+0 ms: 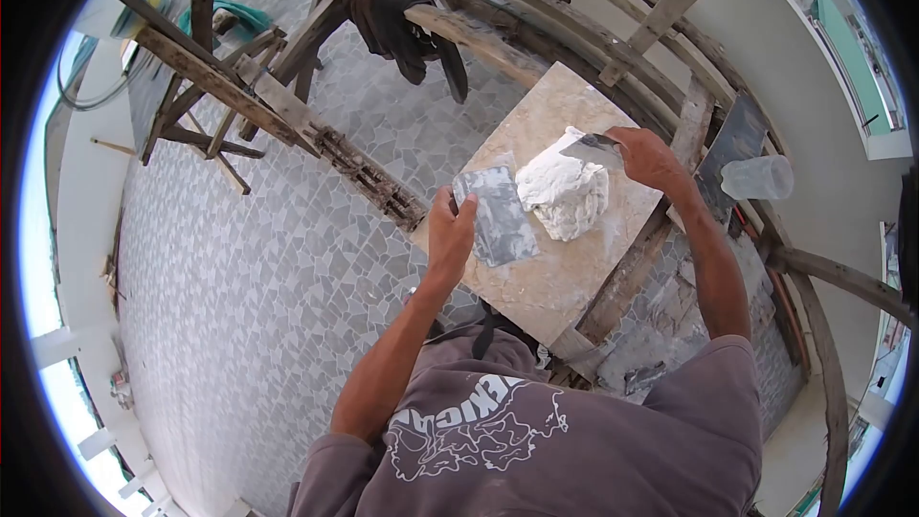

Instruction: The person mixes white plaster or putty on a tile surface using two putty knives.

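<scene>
My left hand [450, 230] grips a flat grey metal trowel blade [498, 215], held over a beige marble tile [565, 268] that serves as a board. My right hand [651, 158] holds a smaller putty knife [593, 146], whose blade presses into the top of a white lump of plaster [567, 193] lying on the tile. The lump sits just right of the grey blade, close to it.
The tile rests on rough wooden scaffold planks [632, 268]. A clear plastic cup [758, 177] stands at the right beside a dark slab. A dark cloth [397, 19] hangs over a beam at the top. Far below lies a grey patterned floor [249, 278].
</scene>
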Available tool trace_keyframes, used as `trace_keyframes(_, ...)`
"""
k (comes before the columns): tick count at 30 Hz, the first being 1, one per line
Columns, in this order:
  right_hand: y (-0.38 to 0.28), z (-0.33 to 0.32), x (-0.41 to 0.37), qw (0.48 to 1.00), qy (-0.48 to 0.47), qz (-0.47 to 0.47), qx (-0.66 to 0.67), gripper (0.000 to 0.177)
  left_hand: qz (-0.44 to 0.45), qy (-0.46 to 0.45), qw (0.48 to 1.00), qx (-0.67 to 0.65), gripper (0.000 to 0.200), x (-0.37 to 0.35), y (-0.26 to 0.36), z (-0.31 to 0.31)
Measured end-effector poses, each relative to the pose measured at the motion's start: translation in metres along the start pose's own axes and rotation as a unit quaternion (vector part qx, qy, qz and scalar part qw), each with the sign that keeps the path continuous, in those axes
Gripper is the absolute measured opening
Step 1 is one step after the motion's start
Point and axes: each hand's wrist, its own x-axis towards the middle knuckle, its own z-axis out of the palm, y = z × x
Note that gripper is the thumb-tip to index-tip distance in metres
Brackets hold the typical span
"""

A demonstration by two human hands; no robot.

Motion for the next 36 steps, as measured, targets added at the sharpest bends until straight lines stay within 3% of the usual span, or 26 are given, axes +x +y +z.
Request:
trace_keyframes(1,0.01,-0.011,0.015,0.997,-0.018,0.068,0.022,0.033,-0.004,0.003,1.0,0.008,0.025,-0.003,0.005,0.0)
trace_keyframes(3,0.082,0.008,0.05,0.998,0.038,0.043,0.031,0.039,0.003,0.009,1.0,0.018,0.025,-0.006,0.005,0.0)
trace_keyframes(6,0.148,0.023,0.091,0.999,0.008,0.047,-0.001,0.045,0.02,0.018,0.999,0.023,0.023,-0.009,-0.002,-0.003)
trace_keyframes(9,0.17,0.042,0.115,0.999,0.013,0.043,-0.01,0.049,0.01,0.027,0.999,0.032,0.024,-0.012,0.001,-0.009)
trace_keyframes(10,0.173,0.046,0.124,0.998,-0.034,0.049,0.007,0.048,0.007,0.031,0.999,0.035,0.024,-0.014,0.002,-0.011)
trace_keyframes(12,0.146,0.046,0.135,0.989,-0.13,0.063,0.04,0.047,0.011,0.039,0.999,0.024,0.024,-0.016,-0.001,-0.012)
trace_keyframes(15,0.11,0.052,0.134,0.98,-0.172,-0.006,0.099,0.045,0.027,0.039,0.999,-0.005,0.025,-0.013,-0.005,-0.01)
trace_keyframes(19,0.076,0.034,0.117,0.978,-0.19,-0.062,0.054,0.041,0.017,0.026,0.999,0.01,0.028,-0.016,0.002,-0.009)
trace_keyframes(23,0.011,0.027,0.051,0.992,-0.125,-0.022,-0.017,0.034,0.003,-0.001,1.0,0.025,0.031,-0.014,0.002,-0.008)
trace_keyframes(25,-0.011,0.048,0.014,0.997,-0.044,-0.048,-0.04,0.037,0.015,0.006,0.999,0.028,0.03,-0.013,0.001,-0.004)
trace_keyframes(29,-0.053,0.099,-0.042,0.989,-0.003,-0.042,-0.14,0.035,0.024,-0.013,1.0,0.011,0.027,-0.009,0.001,-0.003)
trace_keyframes(31,-0.065,0.121,-0.061,0.979,0.065,-0.069,-0.182,0.033,0.031,-0.015,0.999,0.021,0.026,-0.004,-0.002,-0.004)
trace_keyframes(34,-0.08,0.141,-0.079,0.966,0.141,-0.092,-0.196,0.03,0.042,-0.015,0.998,0.039,0.025,0.002,-0.001,-0.005)
trace_keyframes(36,-0.088,0.139,-0.086,0.974,0.165,-0.049,-0.147,0.03,0.057,-0.021,0.996,0.061,0.025,0.005,-0.002,-0.003)
